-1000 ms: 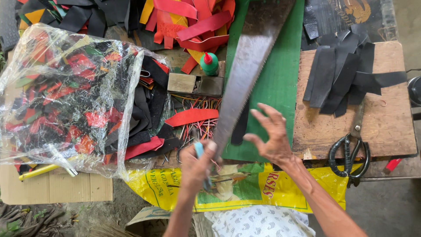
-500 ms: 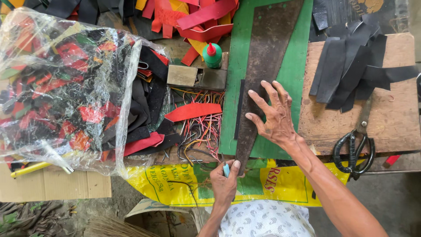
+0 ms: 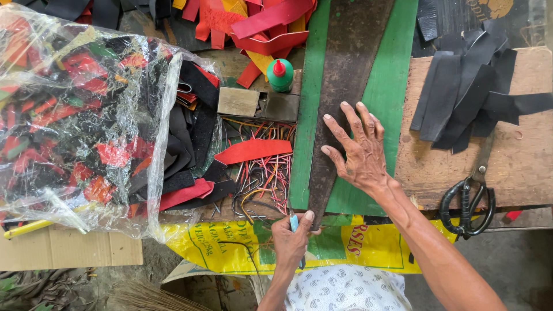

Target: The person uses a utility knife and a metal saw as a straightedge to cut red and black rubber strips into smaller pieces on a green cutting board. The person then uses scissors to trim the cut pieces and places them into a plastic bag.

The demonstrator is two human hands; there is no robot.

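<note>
My right hand [image 3: 358, 148] lies flat with fingers spread on a long dark tapered strip [image 3: 345, 75] that rests on a green cutting mat [image 3: 397, 86]. My left hand [image 3: 292, 239] is closed around a small light-blue handled knife [image 3: 294, 223], held at the narrow near end of the dark strip by the bench's front edge. A red curved strip [image 3: 253, 151] lies just left of the mat on a tangle of coloured wires [image 3: 262, 178].
A clear plastic bag [image 3: 80, 115] of red and black scraps fills the left. A green glue bottle [image 3: 280, 75] and two small blocks [image 3: 239, 101] stand behind the wires. Black strips [image 3: 466, 98] and black scissors [image 3: 468, 201] lie on a wooden board [image 3: 518, 167] at right. Yellow sack [image 3: 230, 247] hangs below.
My right hand came down from the air and now presses flat on the dark strip. My left hand drew back toward me, bringing the knife to the strip's near end.
</note>
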